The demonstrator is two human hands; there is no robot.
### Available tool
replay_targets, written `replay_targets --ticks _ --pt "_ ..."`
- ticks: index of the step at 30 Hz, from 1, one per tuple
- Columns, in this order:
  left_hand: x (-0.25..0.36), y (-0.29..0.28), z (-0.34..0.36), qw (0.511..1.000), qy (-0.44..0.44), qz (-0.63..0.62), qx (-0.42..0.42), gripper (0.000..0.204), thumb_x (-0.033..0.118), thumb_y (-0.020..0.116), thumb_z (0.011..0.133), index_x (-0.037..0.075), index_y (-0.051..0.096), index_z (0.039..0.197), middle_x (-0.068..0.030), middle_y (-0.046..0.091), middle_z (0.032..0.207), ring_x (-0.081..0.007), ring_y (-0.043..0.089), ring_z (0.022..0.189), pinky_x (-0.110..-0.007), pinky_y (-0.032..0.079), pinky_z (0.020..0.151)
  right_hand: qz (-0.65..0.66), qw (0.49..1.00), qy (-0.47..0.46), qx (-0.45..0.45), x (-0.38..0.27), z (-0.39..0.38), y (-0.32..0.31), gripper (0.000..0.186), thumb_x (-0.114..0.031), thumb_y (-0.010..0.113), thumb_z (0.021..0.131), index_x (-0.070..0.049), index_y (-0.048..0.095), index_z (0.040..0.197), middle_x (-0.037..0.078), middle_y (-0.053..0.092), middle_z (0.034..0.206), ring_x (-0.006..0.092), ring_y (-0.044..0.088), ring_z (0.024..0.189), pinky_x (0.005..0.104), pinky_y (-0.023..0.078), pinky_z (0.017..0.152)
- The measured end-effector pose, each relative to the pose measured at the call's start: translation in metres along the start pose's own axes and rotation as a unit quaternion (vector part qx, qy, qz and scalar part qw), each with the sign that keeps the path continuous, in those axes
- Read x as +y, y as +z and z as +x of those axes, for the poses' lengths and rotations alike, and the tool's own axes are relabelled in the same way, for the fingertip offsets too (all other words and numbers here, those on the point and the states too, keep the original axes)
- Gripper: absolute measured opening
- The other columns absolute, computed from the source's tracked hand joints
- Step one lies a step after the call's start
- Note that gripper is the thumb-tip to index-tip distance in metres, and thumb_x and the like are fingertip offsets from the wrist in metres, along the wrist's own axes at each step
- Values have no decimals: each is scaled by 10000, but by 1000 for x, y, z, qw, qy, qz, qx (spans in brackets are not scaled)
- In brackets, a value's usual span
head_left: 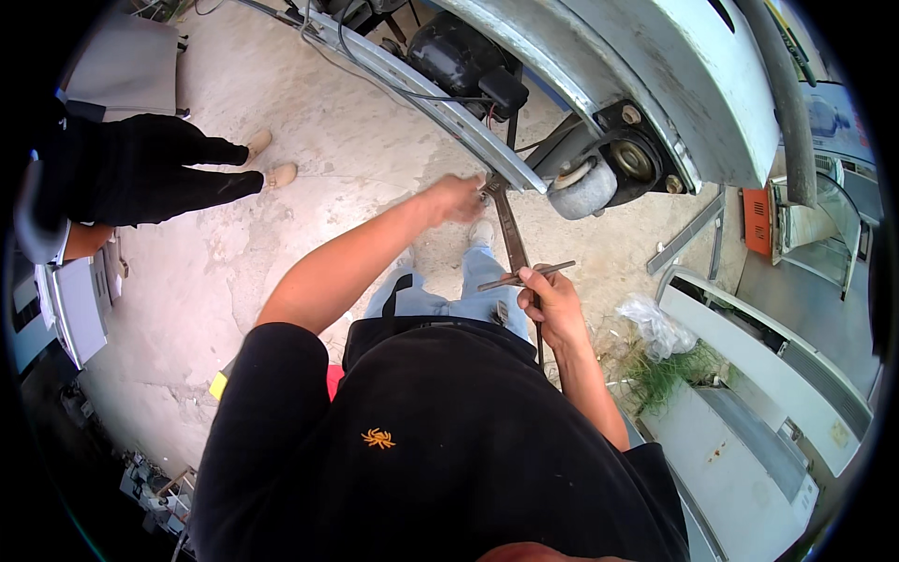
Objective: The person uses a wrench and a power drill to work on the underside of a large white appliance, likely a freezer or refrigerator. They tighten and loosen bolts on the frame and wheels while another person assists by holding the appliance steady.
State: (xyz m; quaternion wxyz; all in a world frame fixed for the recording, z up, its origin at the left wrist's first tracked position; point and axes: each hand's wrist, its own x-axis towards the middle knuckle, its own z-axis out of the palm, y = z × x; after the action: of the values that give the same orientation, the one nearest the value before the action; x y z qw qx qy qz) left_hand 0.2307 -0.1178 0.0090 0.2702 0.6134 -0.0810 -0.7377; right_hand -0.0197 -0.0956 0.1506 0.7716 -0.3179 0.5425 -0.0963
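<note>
My right hand [554, 304] is closed around a thin dark metal rod [552, 269] that lies crosswise in its fingers. Running away from that hand is a long brown metal bar [510, 234], wrench-like at its far end; whether the fingers also grip it is hard to see. My left hand [457, 199] is at the bar's far end, beside the tip of a metal rail [478, 136]; motion blurs its fingers. Right of the rail tip hangs a grey caster wheel [582, 190], bolted to the corner of a large metal appliance [646, 66].
A black compressor [464, 61] sits behind the rail, with cables around it. Another person in black trousers [178, 164] stands at the left. White panels [740, 468], a plastic bag [655, 326] and an orange-ended metal unit [757, 222] lie at the right on the concrete floor [328, 150].
</note>
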Motion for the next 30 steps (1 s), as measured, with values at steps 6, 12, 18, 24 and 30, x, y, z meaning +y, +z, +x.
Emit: replay_targets --ticks 6,12,18,24,30 --pt "-14 -4 114 965 50 -233 105 310 188 659 951 -24 623 1173 -146 680 1055 -273 685 868 -407 588 752 -37 999 6 -4 10 -4 1 366 -290 626 985 71 683 1009 -46 407 520 47 295 429 230 199 424" --pt "-12 -1 124 951 86 -280 100 140 -8 602 925 -96 646 1025 -186 674 1007 -282 684 751 -366 575 583 15 1000 6 -14 19 -5 12 257 -216 650 979 41 651 965 -29 468 557 39 322 451 223 226 432" --pt "-13 -2 124 945 101 -297 88 150 -26 603 907 -124 639 1015 -199 679 946 -295 695 695 -373 587 576 34 999 -1 2 28 -3 14 253 -181 688 957 -36 482 953 102 676 795 37 367 480 203 287 425" --pt "-12 -3 124 951 94 -281 86 156 -3 608 913 -109 647 1021 -177 687 938 -285 705 720 -371 591 592 35 999 -2 -7 26 -4 16 254 -209 681 966 -27 504 962 77 643 742 36 347 465 202 277 423" --pt "-12 -1 124 955 94 -265 99 143 -8 595 919 -88 653 1023 -170 686 951 -284 707 757 -363 585 590 83 996 14 -31 21 -1 5 308 -264 641 996 43 626 979 -46 425 554 32 307 441 205 233 422"
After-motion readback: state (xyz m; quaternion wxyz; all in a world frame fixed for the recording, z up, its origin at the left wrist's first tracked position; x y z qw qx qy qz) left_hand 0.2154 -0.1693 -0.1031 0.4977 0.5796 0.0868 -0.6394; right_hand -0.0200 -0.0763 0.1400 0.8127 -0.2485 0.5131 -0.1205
